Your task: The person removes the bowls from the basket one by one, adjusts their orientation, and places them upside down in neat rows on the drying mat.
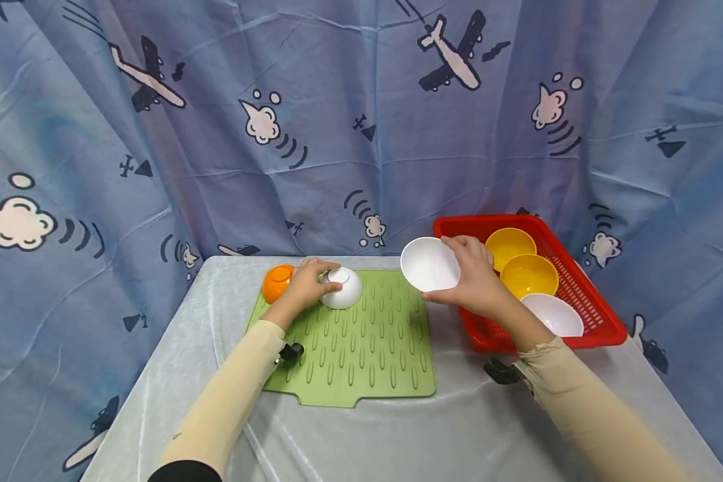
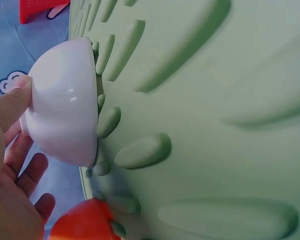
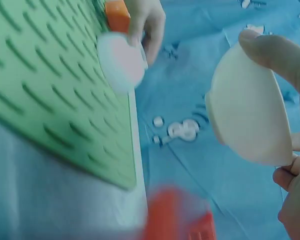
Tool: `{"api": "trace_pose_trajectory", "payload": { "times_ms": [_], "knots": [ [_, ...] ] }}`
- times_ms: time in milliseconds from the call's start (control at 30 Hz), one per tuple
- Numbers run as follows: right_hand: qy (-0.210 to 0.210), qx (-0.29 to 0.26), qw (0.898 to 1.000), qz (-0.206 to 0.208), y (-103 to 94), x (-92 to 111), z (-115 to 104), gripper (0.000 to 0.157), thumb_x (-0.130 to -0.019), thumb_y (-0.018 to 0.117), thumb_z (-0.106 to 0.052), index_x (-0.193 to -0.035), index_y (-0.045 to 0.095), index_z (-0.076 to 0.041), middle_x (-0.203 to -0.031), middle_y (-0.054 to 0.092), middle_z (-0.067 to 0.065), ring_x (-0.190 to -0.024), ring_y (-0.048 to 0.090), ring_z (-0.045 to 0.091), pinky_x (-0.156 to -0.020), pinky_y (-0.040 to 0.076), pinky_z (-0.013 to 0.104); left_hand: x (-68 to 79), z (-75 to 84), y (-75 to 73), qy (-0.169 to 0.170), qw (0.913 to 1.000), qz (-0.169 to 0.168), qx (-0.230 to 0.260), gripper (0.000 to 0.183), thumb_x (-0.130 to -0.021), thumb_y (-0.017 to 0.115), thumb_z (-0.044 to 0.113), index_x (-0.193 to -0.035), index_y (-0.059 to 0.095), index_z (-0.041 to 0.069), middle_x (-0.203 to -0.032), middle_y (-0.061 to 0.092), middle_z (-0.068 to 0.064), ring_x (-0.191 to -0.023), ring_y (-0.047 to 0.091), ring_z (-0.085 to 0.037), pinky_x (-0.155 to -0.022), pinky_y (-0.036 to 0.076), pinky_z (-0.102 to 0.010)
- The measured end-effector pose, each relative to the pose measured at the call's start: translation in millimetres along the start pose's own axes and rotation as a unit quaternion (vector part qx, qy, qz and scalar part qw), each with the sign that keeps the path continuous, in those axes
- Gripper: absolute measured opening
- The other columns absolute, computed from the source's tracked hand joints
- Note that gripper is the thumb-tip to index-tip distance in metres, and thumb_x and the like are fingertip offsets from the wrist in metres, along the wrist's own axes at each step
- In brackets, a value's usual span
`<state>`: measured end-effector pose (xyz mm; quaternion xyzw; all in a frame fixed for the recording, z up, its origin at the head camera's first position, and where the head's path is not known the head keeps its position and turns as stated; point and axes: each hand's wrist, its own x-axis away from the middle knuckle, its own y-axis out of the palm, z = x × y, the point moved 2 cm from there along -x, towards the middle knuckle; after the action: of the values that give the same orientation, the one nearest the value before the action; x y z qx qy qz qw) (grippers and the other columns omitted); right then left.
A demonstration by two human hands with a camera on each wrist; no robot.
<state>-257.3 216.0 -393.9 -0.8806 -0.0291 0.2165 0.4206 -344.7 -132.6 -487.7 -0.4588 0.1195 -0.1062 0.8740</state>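
Observation:
On the green ridged mat (image 1: pixel 367 341), a white bowl (image 1: pixel 351 292) lies upside down near the back edge. My left hand (image 1: pixel 307 288) pinches it at its foot between thumb and fingers; in the left wrist view the bowl's (image 2: pixel 65 105) rim meets the mat's ridges. An orange bowl (image 1: pixel 275 284), also upside down, sits just left of that hand and is partly hidden by it. Between mat and basket, my right hand (image 1: pixel 476 281) grips a second white bowl (image 1: pixel 429 264) by opposite sides of its rim, held in the air with its inside towards me.
A red basket (image 1: pixel 596 294) stands at the right of the table, holding two yellow bowls (image 1: pixel 509 244) and a white bowl (image 1: pixel 554 314). My right forearm crosses its front edge. A blue curtain (image 1: pixel 313 194) hangs behind the grey-covered table (image 1: pixel 397 442).

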Motion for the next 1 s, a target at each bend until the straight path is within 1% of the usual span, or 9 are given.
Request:
{"api": "trace_pose_trajectory", "payload": {
  "times_ms": [200, 367, 500, 733, 800, 867, 933, 967, 1000],
  "knots": [
    [-0.004, -0.026, 1.0, -0.015, 26.9, 14, -23, 0.109, -0.058, 0.1, -0.035, -0.149, 0.048, -0.004, -0.142, 0.042, 0.022, -0.133, 0.032, 0.043, -0.109, 0.022, 0.062, -2.2, -2.3, 3.2, -0.001, 1.0, 0.004, 0.002, 0.056, -0.085, 0.083, 0.039, -0.136, 0.068, 0.02, -0.121, 0.065, -0.005, -0.121, 0.051, -0.026, -0.104, 0.033, -0.047],
    [-0.015, -0.046, 0.999, -0.021, 47.7, 26, -35, 0.11, -0.054, 0.1, -0.039, -0.146, 0.051, -0.005, -0.141, 0.044, 0.018, -0.133, 0.032, 0.04, -0.108, 0.025, 0.061, -3.0, -2.3, 4.7, -0.01, 0.9999, 0.008, 0.004, 0.055, -0.085, 0.084, 0.039, -0.134, 0.069, 0.02, -0.124, 0.066, -0.005, -0.124, 0.05, -0.026, -0.106, 0.032, -0.049],
    [-0.017, -0.043, 0.999, -0.021, 60.8, 33, -40, 0.111, -0.052, 0.101, -0.041, -0.145, 0.052, -0.006, -0.14, 0.046, 0.016, -0.133, 0.034, 0.04, -0.107, 0.028, 0.061, -2.3, 1.4, 3.2, -0.014, 0.9998, 0.011, 0.0, 0.054, -0.085, 0.083, 0.038, -0.134, 0.069, 0.02, -0.126, 0.067, -0.005, -0.124, 0.05, -0.027, -0.106, 0.032, -0.05],
    [-0.02, -0.028, 0.999, -0.031, 76.4, 46, -46, 0.112, -0.052, 0.099, -0.045, -0.147, 0.052, -0.008, -0.141, 0.047, 0.017, -0.134, 0.036, 0.04, -0.107, 0.03, 0.064, 3.1, 7.5, -2.8, -0.017, 0.9998, 0.009, -0.008, 0.055, -0.088, 0.082, 0.035, -0.137, 0.066, 0.017, -0.137, 0.064, -0.007, -0.129, 0.048, -0.029, -0.109, 0.032, -0.051],
    [-0.02, -0.026, 0.999, -0.032, 80.1, 50, -46, 0.112, -0.052, 0.099, -0.045, -0.147, 0.052, -0.008, -0.141, 0.047, 0.017, -0.133, 0.036, 0.041, -0.107, 0.031, 0.064, 5.4, 7.7, -4.1, -0.015, 0.9998, 0.008, -0.004, 0.055, -0.089, 0.081, 0.035, -0.138, 0.065, 0.016, -0.142, 0.062, -0.008, -0.136, 0.046, -0.032, -0.114, 0.029, -0.054],
    [-0.019, -0.025, 0.999, -0.035, 82.7, 53, -47, 0.113, -0.052, 0.099, -0.045, -0.147, 0.051, -0.009, -0.141, 0.047, 0.017, -0.133, 0.036, 0.04, -0.106, 0.032, 0.064, 8.5, 8.4, -5.7, -0.011, 0.9999, 0.006, 0.006, 0.056, -0.09, 0.08, 0.033, -0.139, 0.064, 0.013, -0.145, 0.06, -0.009, -0.142, 0.042, -0.036, -0.119, 0.023, -0.058],
    [-0.016, -0.027, 0.999, -0.039, 84.5, 55, -47, 0.114, -0.052, 0.099, -0.045, -0.148, 0.051, -0.01, -0.142, 0.046, 0.016, -0.132, 0.036, 0.04, -0.106, 0.033, 0.063, 11.4, 9.2, -7.0, -0.001, 0.9999, 0.004, 0.012, 0.056, -0.09, 0.08, 0.033, -0.14, 0.063, 0.012, -0.147, 0.058, -0.01, -0.146, 0.039, -0.037, -0.123, 0.016, -0.059],
    [-0.015, -0.028, 0.999, -0.041, 85.4, 57, -47, 0.114, -0.052, 0.099, -0.046, -0.148, 0.05, -0.01, -0.142, 0.046, 0.016, -0.133, 0.035, 0.04, -0.106, 0.033, 0.063, 13.3, 9.9, -7.9, 0.005, 0.9999, 0.005, 0.015, 0.056, -0.09, 0.079, 0.033, -0.14, 0.063, 0.012, -0.147, 0.058, -0.009, -0.147, 0.038, -0.037, -0.123, 0.015, -0.06],
    [-0.015, -0.029, 0.999, -0.044, 86.1, 58, -47, 0.115, -0.052, 0.099, -0.046, -0.149, 0.05, -0.01, -0.143, 0.046, 0.016, -0.133, 0.035, 0.04, -0.106, 0.033, 0.063, 15.5, 10.4, -8.9, 0.011, 0.9997, 0.006, 0.02, 0.056, -0.091, 0.079, 0.033, -0.14, 0.063, 0.012, -0.147, 0.058, -0.009, -0.147, 0.038, -0.036, -0.123, 0.015, -0.06]
  ]
}}
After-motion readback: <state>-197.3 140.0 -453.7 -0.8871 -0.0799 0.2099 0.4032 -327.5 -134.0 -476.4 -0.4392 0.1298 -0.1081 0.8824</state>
